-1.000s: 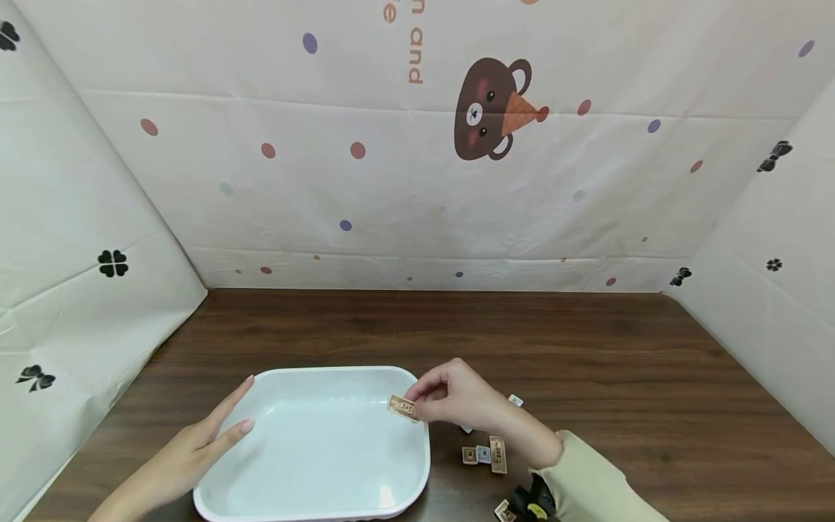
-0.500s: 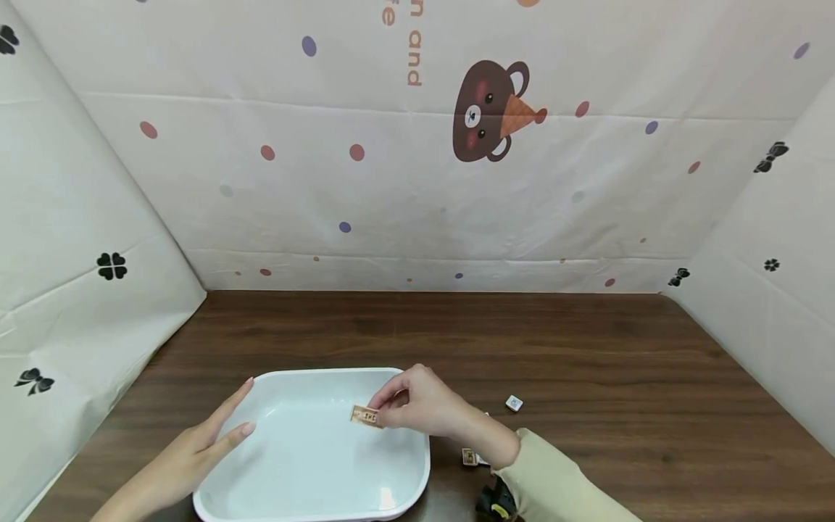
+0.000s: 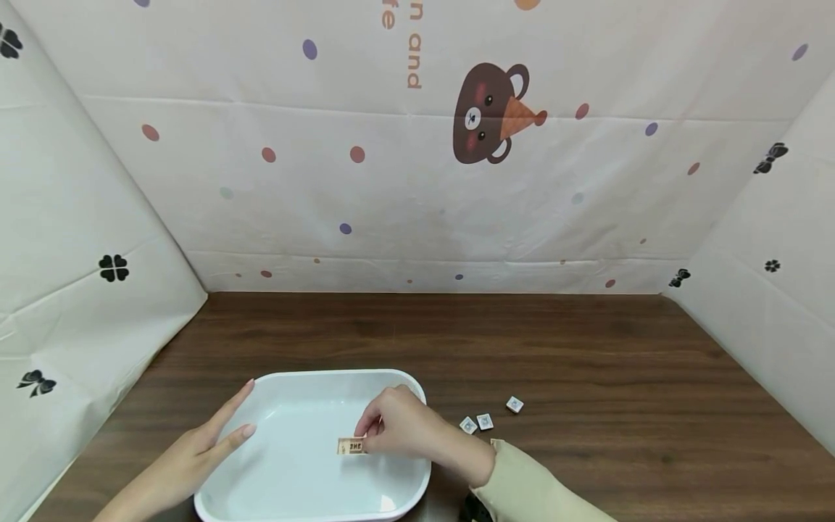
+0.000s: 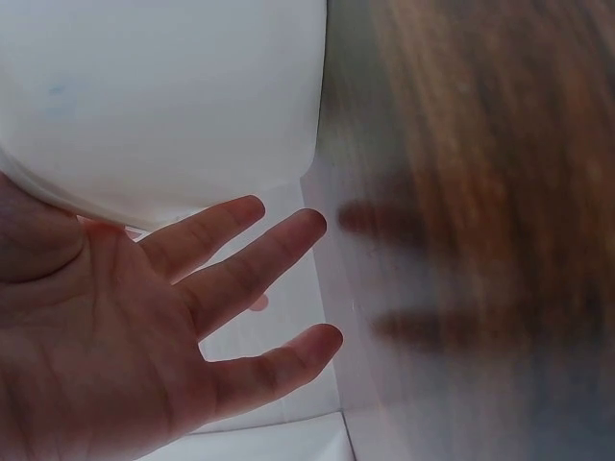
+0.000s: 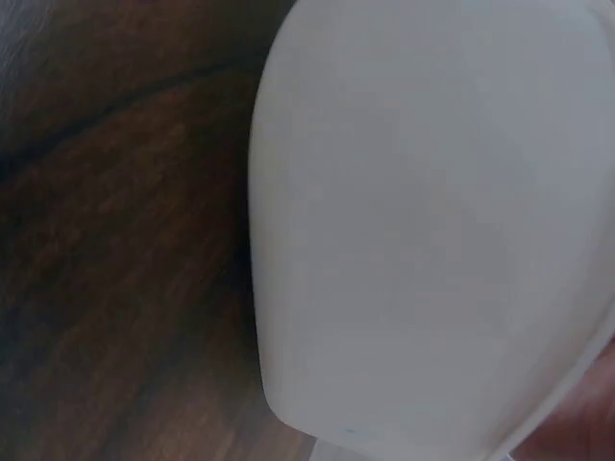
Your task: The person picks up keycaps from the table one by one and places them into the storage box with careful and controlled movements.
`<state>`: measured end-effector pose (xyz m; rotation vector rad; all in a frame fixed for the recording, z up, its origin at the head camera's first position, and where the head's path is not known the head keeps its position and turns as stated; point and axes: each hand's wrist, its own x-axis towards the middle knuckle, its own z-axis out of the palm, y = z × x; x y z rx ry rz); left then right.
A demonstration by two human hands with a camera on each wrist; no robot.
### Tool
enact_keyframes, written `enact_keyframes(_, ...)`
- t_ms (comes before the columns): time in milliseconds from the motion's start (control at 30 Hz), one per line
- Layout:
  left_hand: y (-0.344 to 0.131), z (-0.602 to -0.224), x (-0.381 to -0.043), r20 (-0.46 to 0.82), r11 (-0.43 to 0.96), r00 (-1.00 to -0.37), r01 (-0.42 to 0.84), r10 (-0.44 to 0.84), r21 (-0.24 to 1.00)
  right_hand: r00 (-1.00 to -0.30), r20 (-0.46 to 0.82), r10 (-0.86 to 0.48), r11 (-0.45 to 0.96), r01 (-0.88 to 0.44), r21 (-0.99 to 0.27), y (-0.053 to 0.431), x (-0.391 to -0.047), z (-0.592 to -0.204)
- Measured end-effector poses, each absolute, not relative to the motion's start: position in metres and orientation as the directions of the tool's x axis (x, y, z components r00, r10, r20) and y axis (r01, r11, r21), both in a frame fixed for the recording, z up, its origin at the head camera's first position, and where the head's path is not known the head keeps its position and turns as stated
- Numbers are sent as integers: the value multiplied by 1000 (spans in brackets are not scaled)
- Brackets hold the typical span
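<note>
My right hand (image 3: 398, 424) pinches one end of a small tan rectangular tile (image 3: 351, 446) with dark markings, between thumb and fingers. Tile and hand are over the inside of a white rounded tray (image 3: 287, 500); whether the tile touches the tray floor, I cannot tell. At the tray's left rim lies my left hand (image 3: 189, 460), fingers straight and spread. The left wrist view has this left hand (image 4: 173, 317) with extended fingers beside the tray's outer wall (image 4: 192, 86). Mostly the tray's outer wall (image 5: 413, 230) fills the right wrist view, and the tile is hidden there.
Three small white square pieces, one farther right (image 3: 514, 404) and a close pair with its left piece (image 3: 468, 425), lie right of the tray on the brown wooden table (image 3: 587, 362). Behind stands a white patterned sheet (image 3: 391, 188). A black object (image 3: 475, 509) shows under the right sleeve.
My right hand has carried the tan tile leftward and down, from the tray's right rim to over its middle. White pieces behind the arm have come into view. The left hand stays put.
</note>
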<state>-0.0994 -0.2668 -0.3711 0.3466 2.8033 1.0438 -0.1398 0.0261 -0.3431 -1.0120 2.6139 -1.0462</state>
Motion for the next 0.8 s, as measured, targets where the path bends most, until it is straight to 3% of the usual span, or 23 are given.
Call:
enact_keyframes(333,-266,-369,-99,-52,737,-967,155,249,658,-724,53,-688,640,-639,-426,21,-135,-346)
enact_keyframes(600,-265,-370,-98,-40,750,-969,164,245,640,-725,79,-684,626,-640,-445,24,-132,-346)
enact_keyframes(800,-266,-371,-99,-55,750,-966,159,252,642,-666,138,-733,576,-716,-394,31,-131,-348)
